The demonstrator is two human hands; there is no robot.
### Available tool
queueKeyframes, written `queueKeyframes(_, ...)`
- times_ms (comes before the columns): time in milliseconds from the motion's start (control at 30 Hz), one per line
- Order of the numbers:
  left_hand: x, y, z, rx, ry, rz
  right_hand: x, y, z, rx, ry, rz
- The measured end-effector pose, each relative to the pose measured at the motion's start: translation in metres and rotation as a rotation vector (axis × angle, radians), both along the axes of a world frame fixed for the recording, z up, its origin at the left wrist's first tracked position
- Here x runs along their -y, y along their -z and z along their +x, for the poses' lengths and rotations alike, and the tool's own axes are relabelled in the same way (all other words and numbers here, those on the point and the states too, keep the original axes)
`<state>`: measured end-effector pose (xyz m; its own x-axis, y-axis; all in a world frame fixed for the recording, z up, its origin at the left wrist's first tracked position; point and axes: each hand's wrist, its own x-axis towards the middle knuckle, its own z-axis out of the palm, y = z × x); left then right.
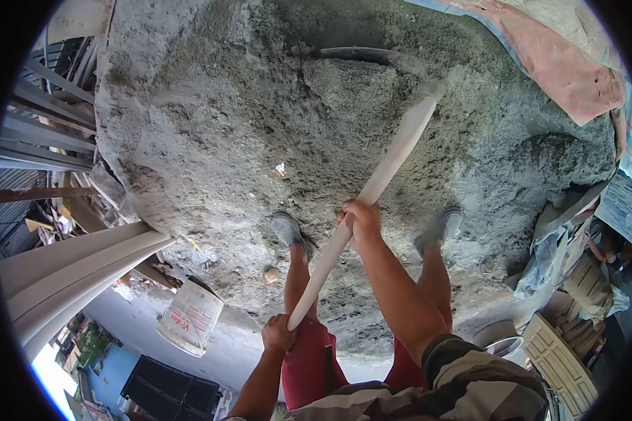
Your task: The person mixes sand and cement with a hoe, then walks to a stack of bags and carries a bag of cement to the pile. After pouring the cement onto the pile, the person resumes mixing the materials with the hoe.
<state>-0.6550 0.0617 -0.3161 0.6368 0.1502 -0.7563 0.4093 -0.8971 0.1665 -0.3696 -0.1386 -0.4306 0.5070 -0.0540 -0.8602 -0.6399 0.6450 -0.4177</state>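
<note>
A long, pale wooden hoe handle (330, 256) slants across the view from lower left to upper right. My left hand (279, 334) is closed around its lower end, near my left knee. Higher up the shaft, my right hand (361, 223) grips it, fingers wrapped round. The handle's far end is blurred against grey, sandy material (225, 105). A dark curved metal edge (358, 54) shows through to the left of that end; most of the head is covered, so its exact shape cannot be made out.
My shoes (286, 229) stand apart on the grey heap. A white bucket (189, 318) lies tilted at lower left, near pale posts (84, 270). A reddish tarp (541, 63) borders the upper right. Sacks (588, 286) and a panelled board (556, 365) are on the right.
</note>
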Motion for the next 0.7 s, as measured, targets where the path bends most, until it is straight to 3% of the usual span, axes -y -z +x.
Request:
queueKeyframes(133,0.037,0.02,0.089,0.206,0.084,-0.145,0.092,-0.019,0.048,0.076,0.19,-0.089)
queueKeyframes(200,0.066,0.052,0.163,0.273,0.164,-0.249,0.146,0.001,0.111,0.094,0.217,-0.233)
queueKeyframes(300,0.116,0.053,0.253,0.207,0.231,-0.275,0.203,0.051,0.184,0.095,0.172,-0.351)
queueKeyframes(467,0.131,0.016,0.167,-0.139,0.111,-0.276,0.182,0.066,0.11,-0.164,-0.048,-0.374)
queueKeyframes(700,0.056,-0.036,0.042,0.046,0.075,-0.118,0.115,0.009,-0.045,-0.105,0.13,-0.1)
